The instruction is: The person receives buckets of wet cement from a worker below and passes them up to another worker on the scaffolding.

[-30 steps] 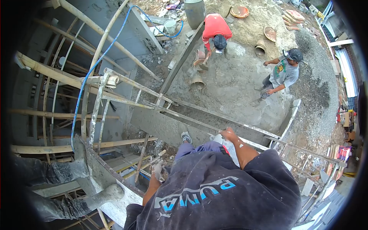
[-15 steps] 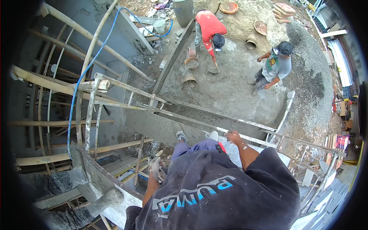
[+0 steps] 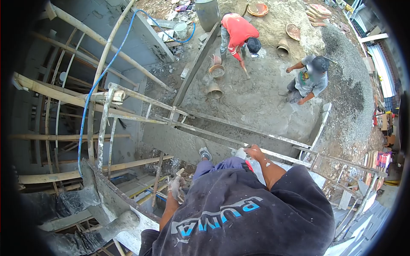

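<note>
My left hand (image 3: 174, 186), grey with cement, is low beside my left thigh. Its fingers are closed round a tool with a pale handle end (image 3: 180, 171); the rest of the tool is mostly hidden. In front of me my right hand (image 3: 253, 152) curls its fingers over the whitish scaffold rail (image 3: 279, 156). My dark shirt (image 3: 239, 209) fills the lower middle. One shoe (image 3: 205, 152) stands on a cement-smeared plank (image 3: 171, 141) behind the rail.
Below, a person in red (image 3: 239, 32) bends over wet mortar with a hoe (image 3: 245, 71). Another person in grey (image 3: 309, 79) stands near gravel (image 3: 348, 85). Several buckets, including one on its side (image 3: 214, 90), lie about. Poles and a blue hose (image 3: 95, 81) cross the drop at left.
My right hand has shifted slightly left along the rail. The person in red has moved the hoe over the mortar, and the person in grey has bent the head down.
</note>
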A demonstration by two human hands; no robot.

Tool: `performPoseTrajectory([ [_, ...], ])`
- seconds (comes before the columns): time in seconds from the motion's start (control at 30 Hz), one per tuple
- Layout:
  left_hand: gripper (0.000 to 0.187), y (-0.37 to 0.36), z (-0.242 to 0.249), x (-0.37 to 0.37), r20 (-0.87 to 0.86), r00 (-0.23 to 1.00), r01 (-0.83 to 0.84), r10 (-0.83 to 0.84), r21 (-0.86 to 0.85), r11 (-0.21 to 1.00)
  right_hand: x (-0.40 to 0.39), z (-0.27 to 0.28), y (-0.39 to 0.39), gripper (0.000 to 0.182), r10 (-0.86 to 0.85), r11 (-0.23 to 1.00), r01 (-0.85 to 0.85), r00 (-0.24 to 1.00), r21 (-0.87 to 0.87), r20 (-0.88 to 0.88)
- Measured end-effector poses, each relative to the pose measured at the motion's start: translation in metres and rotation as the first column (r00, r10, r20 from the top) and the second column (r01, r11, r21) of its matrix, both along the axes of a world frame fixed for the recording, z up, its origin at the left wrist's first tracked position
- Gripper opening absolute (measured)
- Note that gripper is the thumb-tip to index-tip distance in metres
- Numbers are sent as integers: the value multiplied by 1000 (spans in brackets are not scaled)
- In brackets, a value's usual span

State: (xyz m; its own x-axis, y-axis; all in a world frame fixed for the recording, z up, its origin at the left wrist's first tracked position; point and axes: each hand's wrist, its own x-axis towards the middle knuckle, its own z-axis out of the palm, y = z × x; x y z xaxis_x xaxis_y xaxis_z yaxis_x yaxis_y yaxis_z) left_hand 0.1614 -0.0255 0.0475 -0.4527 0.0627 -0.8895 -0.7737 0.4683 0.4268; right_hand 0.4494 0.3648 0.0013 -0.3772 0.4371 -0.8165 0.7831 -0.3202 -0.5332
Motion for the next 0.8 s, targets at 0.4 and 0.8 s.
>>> performPoseTrajectory([
  [0.4, 19, -33, -24, 17, 85, 987, -136, 140, -51, 989, 49, -19, 1, 39, -107, 991, 115, 989, -68, 104],
  [0.8, 29, 45, 20, -7, -82, 994, 68, -73, -55, 996, -18, -14, 1, 33, -50, 997, 47, 998, -62, -38],
])
